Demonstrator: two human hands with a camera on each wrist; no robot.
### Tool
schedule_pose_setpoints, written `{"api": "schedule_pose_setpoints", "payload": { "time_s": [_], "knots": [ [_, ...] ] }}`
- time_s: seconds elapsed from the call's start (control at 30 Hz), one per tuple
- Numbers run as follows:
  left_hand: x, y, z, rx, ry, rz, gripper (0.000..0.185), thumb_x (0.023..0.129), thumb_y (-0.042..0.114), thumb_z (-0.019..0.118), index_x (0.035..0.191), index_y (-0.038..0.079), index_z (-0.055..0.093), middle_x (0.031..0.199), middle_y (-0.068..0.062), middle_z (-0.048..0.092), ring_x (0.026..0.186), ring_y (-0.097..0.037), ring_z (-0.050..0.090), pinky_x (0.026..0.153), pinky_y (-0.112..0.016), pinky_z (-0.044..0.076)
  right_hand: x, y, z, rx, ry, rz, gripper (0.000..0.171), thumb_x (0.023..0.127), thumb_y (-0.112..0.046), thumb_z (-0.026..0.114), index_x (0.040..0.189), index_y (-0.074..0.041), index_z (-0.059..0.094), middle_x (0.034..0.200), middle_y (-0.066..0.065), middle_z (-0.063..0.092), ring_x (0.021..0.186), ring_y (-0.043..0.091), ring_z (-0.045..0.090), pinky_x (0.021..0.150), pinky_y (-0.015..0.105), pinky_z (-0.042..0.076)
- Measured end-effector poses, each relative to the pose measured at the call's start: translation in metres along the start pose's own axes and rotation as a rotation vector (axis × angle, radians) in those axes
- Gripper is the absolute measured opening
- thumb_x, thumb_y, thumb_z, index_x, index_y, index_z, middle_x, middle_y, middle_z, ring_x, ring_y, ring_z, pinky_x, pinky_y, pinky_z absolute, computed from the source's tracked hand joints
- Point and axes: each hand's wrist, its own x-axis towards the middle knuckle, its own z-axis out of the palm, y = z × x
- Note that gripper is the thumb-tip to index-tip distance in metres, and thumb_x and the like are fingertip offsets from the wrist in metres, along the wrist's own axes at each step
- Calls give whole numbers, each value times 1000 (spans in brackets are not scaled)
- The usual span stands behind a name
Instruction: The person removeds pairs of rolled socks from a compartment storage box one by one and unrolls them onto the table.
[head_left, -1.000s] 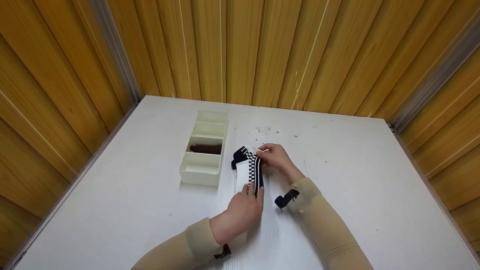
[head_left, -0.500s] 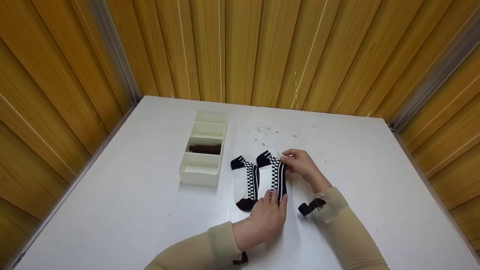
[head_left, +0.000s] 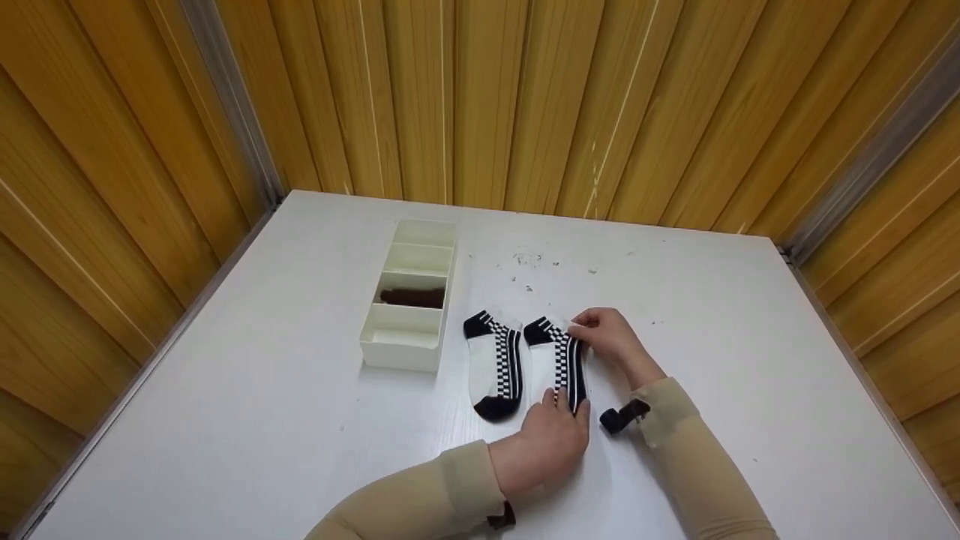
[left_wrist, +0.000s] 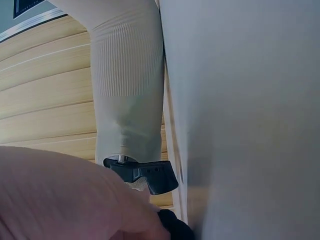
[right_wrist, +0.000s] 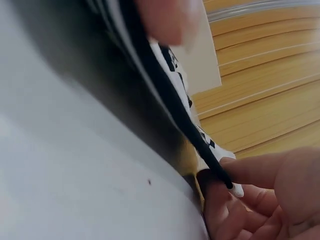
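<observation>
Two white ankle socks with black toes, black heels and checkered stripes lie side by side in the head view. My right hand (head_left: 609, 339) pinches the cuff end of the right-hand sock (head_left: 541, 366) between thumb and fingers. At its near end, my left hand (head_left: 549, 442) holds the same sock, fingers on top, covering the toe. In the right wrist view that sock's black edge (right_wrist: 187, 122) spans from one hand to the other, raised over the table with a shadow beneath. The other sock (head_left: 484, 367) lies flat just to the left, untouched.
A white box (head_left: 397, 357) with several compartments stands left of the socks. One compartment holds a dark brown folded item (head_left: 412, 298). Wood-look panels (head_left: 480, 105) wall in the white table (head_left: 247, 360) at the back and sides.
Both hands have carried one sock rightward off the other, then slightly farther right and nearer. The left sock now shows fully, with a narrow gap between the two.
</observation>
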Motion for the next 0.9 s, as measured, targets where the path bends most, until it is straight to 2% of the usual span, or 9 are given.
{"api": "schedule_pose_setpoints", "payload": {
  "time_s": [0.23,0.4,0.63,0.9],
  "knots": [
    [0,-3,-1,-15,-71,-11,49,111,30,38,160,33,37,162,-4,44,146,-23,48,98,-28,55,6,-2,2,-88,27,-43,24,93,-16,72,106,3,73,90,10,72,65,8,55,59,22,47],
    [1,-4,0,-24,-77,-11,51,110,32,40,161,31,35,163,-7,42,147,-27,46,104,-32,53,9,-3,2,-106,37,-63,23,92,-16,73,104,4,73,91,11,73,65,8,54,60,21,46],
    [1,-3,3,-54,-88,-19,50,110,31,37,161,33,34,165,-7,39,151,-26,41,111,-32,49,10,-4,2,-112,33,-32,23,90,-16,75,104,2,72,88,7,69,69,10,55,62,21,46],
    [2,-4,4,-53,-134,-6,52,111,34,34,163,35,27,169,-7,31,155,-26,33,116,-32,44,11,-3,1,-130,30,-6,30,89,-22,78,108,0,70,98,13,67,81,18,58,68,24,46]
  ]
}}
